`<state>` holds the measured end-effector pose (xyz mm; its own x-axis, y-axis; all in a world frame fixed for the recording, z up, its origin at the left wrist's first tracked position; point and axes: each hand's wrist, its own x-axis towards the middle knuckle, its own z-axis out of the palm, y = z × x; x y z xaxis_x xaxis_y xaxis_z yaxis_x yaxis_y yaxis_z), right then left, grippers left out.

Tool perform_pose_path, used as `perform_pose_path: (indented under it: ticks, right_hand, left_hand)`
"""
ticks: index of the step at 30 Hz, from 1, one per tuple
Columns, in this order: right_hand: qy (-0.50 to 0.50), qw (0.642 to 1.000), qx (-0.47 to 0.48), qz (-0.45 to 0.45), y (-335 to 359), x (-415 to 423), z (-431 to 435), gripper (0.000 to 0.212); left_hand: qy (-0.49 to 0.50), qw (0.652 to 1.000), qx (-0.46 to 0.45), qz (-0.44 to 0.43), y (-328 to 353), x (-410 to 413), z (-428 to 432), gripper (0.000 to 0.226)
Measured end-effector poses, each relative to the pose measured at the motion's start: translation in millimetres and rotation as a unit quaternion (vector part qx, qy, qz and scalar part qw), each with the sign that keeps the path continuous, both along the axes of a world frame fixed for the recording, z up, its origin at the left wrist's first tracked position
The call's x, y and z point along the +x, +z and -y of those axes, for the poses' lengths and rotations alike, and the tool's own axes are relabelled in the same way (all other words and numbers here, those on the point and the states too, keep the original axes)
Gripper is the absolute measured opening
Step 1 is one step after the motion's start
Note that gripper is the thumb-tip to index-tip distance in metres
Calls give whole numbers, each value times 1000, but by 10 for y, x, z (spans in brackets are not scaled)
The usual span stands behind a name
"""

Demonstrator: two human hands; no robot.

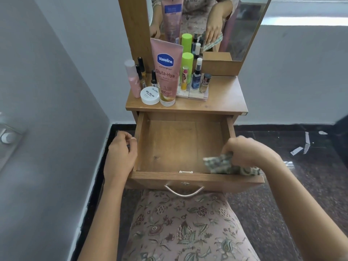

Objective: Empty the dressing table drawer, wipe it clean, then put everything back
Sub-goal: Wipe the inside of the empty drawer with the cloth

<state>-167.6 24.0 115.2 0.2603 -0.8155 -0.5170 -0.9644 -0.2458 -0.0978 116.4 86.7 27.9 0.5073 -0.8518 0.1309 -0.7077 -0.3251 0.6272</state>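
Lap: flowered dress fabric (188, 228), bottom centre of the frame, just below the drawer front.
Handle: curved metal handle (184, 192) on the drawer front, lower centre.
Drawer: wooden drawer (178, 144) pulled out at centre frame; its bottom is bare wood apart from the cloth.
Cloth: patterned greenish cloth (220, 164) in the lower right corner of the drawer, lying on the bottom and draped over the front edge.
Right hand: right hand (250, 151) over the drawer's right side, fingers clamped on the cloth.
Left hand: left hand (120, 147) at the outside of the drawer's left wall, fingers curled; whether they grip the wall cannot be told.
Surface: dressing table surface (222, 97) above the drawer, upper centre.
Items on surface: pink lotion tube (166, 72) standing upright; white jar (150, 95) just left of it; pink bottle (132, 80) further left; small bottles in a clear tray (195, 95) to the right of the tube.
Mirror: mirror (244, 25) behind the items, top of frame.
Floor: paper scraps (301, 147) on the dark floor, right of frame.
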Motion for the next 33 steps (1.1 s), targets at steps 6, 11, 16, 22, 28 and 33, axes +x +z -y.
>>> perform_pose_path:
  ticks: [6, 11, 16, 22, 28, 33]
  right_hand:
    - [-130, 981, -98, 105, -452, 438, 404, 27]
    - [-70, 993, -91, 14, -842, 777, 648, 31]
    - [-6, 996, -72, -43, -924, 1247, 822, 38]
    - [179, 972, -144, -51, -972, 1663, 623, 32]
    - [303, 934, -185, -35, -987, 1823, 564, 39]
    - [370, 924, -95, -16, -1103, 1521, 585, 47]
  left_hand:
    - [-10, 1000, 10, 11, 5, -6, 2, 16]
    - [-8, 999, 5, 33, -4, -10, -13, 16]
    - [-11, 999, -1, 44, -20, -2, -6, 17]
    - [-17, 999, 4, 42, -31, 5, 2, 16]
    - [-19, 999, 2, 41, -17, 4, 0, 15]
    - [-15, 999, 7, 37, -24, 0, -2, 16]
